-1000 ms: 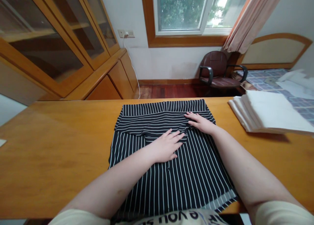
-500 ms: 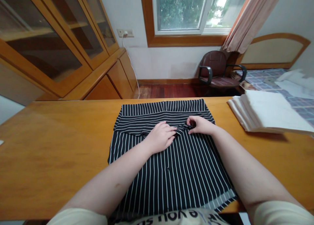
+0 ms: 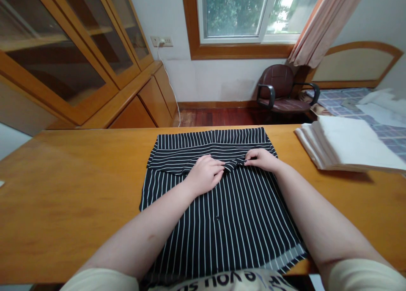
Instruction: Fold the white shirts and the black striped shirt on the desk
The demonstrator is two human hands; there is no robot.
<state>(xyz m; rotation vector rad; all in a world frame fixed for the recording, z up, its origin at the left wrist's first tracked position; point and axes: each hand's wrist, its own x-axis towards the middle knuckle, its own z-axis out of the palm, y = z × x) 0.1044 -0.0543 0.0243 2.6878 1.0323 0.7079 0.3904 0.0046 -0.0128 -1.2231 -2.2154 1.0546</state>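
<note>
A black shirt with thin white stripes (image 3: pixel 222 215) lies spread on the wooden table (image 3: pixel 69 189), its sleeves folded across the upper part. My left hand (image 3: pixel 204 173) rests on the shirt's middle with curled fingers pinching a bunched fold of the fabric. Just to the right, my right hand (image 3: pixel 262 160) pinches the same fold from the other side. Both forearms reach over the lower half of the shirt.
A stack of folded white cloth (image 3: pixel 345 149) sits on the table at the right. Beyond the table are a brown office chair (image 3: pixel 281 92), a bed (image 3: pixel 358 105), a window with a curtain and glass-fronted wooden cabinets (image 3: pixel 79 58) on the left.
Both hands lay flat and open on the shirt a second ago. They have since drawn together at the shirt's middle and closed on a small fold of the fabric.
</note>
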